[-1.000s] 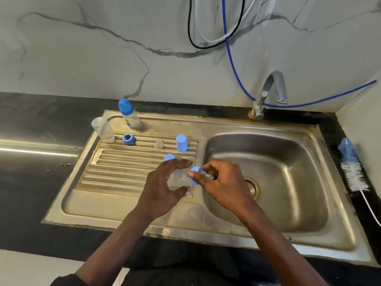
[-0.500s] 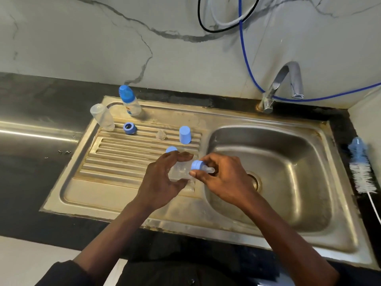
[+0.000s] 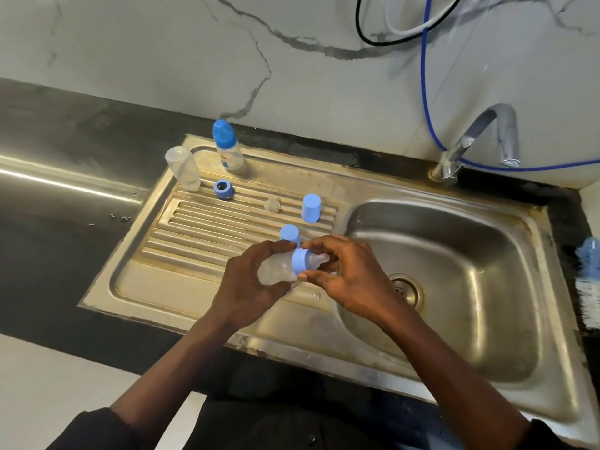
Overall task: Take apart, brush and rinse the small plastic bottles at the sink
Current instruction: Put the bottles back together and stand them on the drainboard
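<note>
Left hand (image 3: pixel 250 284) grips clear bottle (image 3: pixel 276 270) (held sideways); right hand (image 3: pixel 350 280) pinches its blue collar (image 3: pixel 299 261)

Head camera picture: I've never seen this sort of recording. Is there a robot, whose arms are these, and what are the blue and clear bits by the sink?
No robot here. The camera sits on a person's head and looks down at their own hands over a steel sink. The left hand grips a small clear bottle; the right hand pinches its blue ring, probably to unscrew it. On the draining board are a capped bottle, an open bottle, a loose ring, a clear teat, a blue cap and a second cap. A brush lies at the right edge.
</note>
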